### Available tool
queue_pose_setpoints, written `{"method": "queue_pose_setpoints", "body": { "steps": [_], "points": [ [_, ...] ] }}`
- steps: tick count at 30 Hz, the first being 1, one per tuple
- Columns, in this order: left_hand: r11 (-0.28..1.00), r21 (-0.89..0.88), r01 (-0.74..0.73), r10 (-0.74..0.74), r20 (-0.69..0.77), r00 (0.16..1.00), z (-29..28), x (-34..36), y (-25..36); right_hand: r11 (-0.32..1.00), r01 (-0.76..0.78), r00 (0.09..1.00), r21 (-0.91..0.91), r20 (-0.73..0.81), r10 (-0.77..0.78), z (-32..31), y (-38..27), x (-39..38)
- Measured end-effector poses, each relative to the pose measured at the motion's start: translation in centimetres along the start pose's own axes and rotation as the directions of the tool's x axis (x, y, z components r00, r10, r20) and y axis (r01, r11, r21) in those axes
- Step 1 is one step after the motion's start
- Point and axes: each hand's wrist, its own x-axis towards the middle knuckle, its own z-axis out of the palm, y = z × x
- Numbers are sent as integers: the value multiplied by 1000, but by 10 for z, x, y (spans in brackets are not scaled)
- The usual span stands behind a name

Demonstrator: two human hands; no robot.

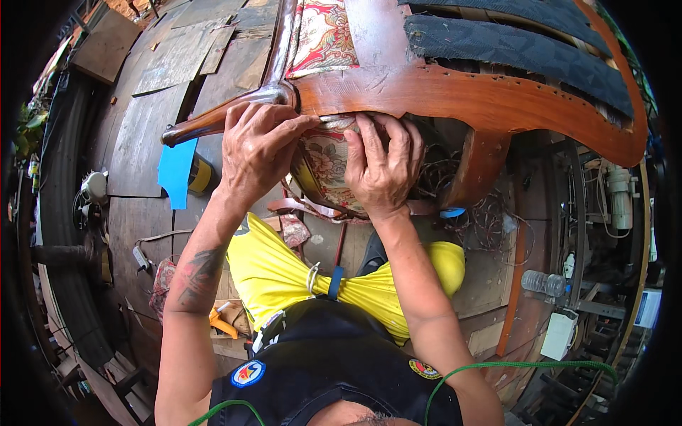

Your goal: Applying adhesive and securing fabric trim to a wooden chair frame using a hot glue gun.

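Observation:
A carved wooden chair frame (pixel 455 96) lies tipped in front of me, its brown rail running across the view. Floral upholstery fabric (pixel 328 165) hangs below that rail, with a pale piping-like edge (pixel 336 123) along the wood. My left hand (pixel 257 145) pinches the left end of this edge, close to the chair leg (pixel 206 121). Curled against the rail's underside, the fingers of my right hand (pixel 387 169) press at the fabric's top edge, the thumb lying over the fabric. Their tips are partly hidden by the rail.
Dark webbing straps (pixel 497 42) span the frame. A blue piece (pixel 176 174) hangs by a round can (pixel 202 175) at left. An orange-handled glue gun (pixel 223 323) lies near my left knee. Tangled cords (pixel 490 224), a plastic bottle (pixel 543 282) and a motor (pixel 621 195) are at right.

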Motion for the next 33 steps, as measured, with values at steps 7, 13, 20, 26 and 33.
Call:
{"method": "queue_pose_setpoints", "body": {
  "steps": [7, 13, 20, 26, 33],
  "points": [
    [1000, -23, 9, -9, 14, 1000, -4, 4, -1, 1000, -14, 1000, -17, 1, 14, 0, -1, -1],
    [999, -34, -8, 8, 11, 1000, -5, 6, -3, 1000, 3, 1000, -10, 21, -2, -3, 0, 2],
    [999, -33, -17, 18, 13, 1000, -4, 5, -4, 1000, 27, 999, 15, 17, -28, -2, 7, -1],
    [999, -33, -31, 31, 2, 1000, -2, 2, -7, 1000, 24, 1000, -5, 6, -24, -2, 4, 0],
    [999, -41, -18, 18, 12, 1000, -5, 5, -5, 1000, 22, 1000, -12, 7, -22, -1, 5, 0]
  ]
}}
